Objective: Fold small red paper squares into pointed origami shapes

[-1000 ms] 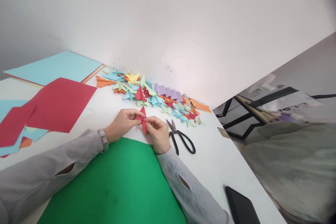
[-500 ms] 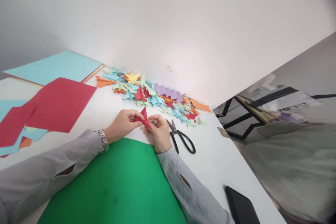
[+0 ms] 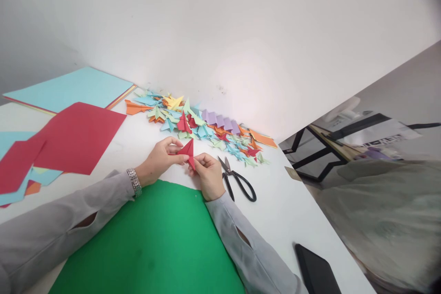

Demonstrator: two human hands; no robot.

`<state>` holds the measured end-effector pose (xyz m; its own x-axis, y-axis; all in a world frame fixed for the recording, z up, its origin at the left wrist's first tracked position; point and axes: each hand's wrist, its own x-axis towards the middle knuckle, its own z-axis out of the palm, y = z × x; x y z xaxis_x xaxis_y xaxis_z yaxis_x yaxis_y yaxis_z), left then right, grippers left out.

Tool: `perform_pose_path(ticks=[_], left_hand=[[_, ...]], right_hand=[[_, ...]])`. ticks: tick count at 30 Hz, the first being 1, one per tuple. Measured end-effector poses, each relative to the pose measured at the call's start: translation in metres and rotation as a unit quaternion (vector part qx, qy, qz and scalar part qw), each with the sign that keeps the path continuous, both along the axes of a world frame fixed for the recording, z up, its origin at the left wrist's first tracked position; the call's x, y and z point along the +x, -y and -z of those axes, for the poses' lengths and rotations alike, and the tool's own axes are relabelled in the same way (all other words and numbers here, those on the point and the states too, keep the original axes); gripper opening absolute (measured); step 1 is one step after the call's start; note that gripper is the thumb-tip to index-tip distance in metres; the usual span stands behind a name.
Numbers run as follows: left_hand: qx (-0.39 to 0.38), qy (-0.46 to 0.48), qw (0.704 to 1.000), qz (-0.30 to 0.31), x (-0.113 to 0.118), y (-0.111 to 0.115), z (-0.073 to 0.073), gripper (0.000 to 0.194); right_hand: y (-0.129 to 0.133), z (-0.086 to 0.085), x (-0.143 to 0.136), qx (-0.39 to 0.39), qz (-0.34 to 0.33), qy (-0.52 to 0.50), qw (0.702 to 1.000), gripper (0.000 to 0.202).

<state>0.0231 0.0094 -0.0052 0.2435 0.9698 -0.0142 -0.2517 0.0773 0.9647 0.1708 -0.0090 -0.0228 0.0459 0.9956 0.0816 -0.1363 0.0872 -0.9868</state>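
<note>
Red folded paper (image 3: pixel 188 148), left side pinched by left hand (image 3: pixel 156 161), lower end pinched by right hand (image 3: pixel 210 177)

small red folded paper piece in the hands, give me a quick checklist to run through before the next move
1. Small red folded paper piece gripped: ok, pinched by the left hand.
2. Right hand on the paper: ok, thumb and fingers at its lower end.
3. Creases sharp and even: cannot tell, too small to judge.
4. Black-handled metal scissors closed: not ok, blades apart, lying beside the right hand.
5. Paper clear of the pile of small multicoloured folded papers: cannot tell, its tip appears close.
6. Black flat rectangular device away from both hands: ok.
</note>
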Motion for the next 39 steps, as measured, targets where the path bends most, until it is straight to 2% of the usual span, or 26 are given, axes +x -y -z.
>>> perform_pose_path(ticks=[9, 25, 33, 39], left_hand=[[0.01, -0.002, 0.999, 0.04, 0.0005, -0.0012, 0.0035, 0.039], [0.005, 0.009, 1.0, 0.011, 0.0005, -0.0005, 0.0026, 0.034], [0.001, 0.027, 1.0, -0.014, 0.001, -0.002, 0.0026, 0.035], [0.005, 0.025, 1.0, -0.011, 0.0014, -0.0017, 0.0038, 0.037]], right_hand=[[0.0001, -0.0011, 0.0002, -0.016, -0.012, -0.023, 1.0, 0.023], [0.0016, -0.0035, -0.0003, -0.014, -0.019, -0.026, 0.999, 0.014], [0.005, -0.0045, 0.0023, 0.012, -0.082, -0.038, 0.996, 0.017], [0.0046, -0.004, -0.0036, 0.012, -0.031, -0.008, 0.999, 0.023]])
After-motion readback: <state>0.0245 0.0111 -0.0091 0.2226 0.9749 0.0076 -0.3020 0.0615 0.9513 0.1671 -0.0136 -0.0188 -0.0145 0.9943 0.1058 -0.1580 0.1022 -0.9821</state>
